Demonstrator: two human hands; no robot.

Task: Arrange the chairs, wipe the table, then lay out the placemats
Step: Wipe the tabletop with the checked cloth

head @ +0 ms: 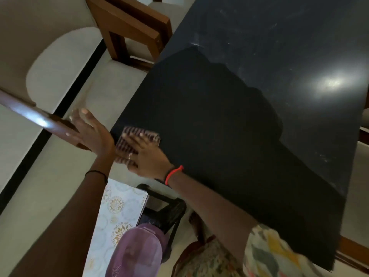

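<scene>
Table: a large, glossy black top [239,116] filled most of your view, running from your body away to the upper right. Your shadow darkened its near half, and pale specks and smears showed on the lit far half.
Glare: one bright white patch of reflected light [331,83] sat on the table towards its right edge.
Floor: pale, smooth flooring [50,166] lay to the left of the table, crossed by a black strip [65,100] running diagonally.
Far chair: a brown wooden chair [129,23] stood at the table's left side, close against its edge, near the top of your view.
Near chair: only the shiny brown top rail of a second chair [40,116] showed, coming in from the left and ending just beside the table's near left corner.
Placemat: a pale placemat with gold floral rounds [117,212] lay below your arms, off the table, beside a black frame [167,208].
Purple object: a blurred purple shape [137,250] sat at the bottom; I cannot tell what it was.
Left hand: your left hand [87,128] pressed flat against the end of the near chair's rail, fingers straight.
Right hand: your right hand [143,154] pressed down on the cloth with fingers spread and uncurled.
Cloth: a small striped pinkish cloth [143,134] lay on the table's near left corner, under your fingers.
Wrists: a red band [173,173] on the right, a black band [95,172] on the left.
</scene>
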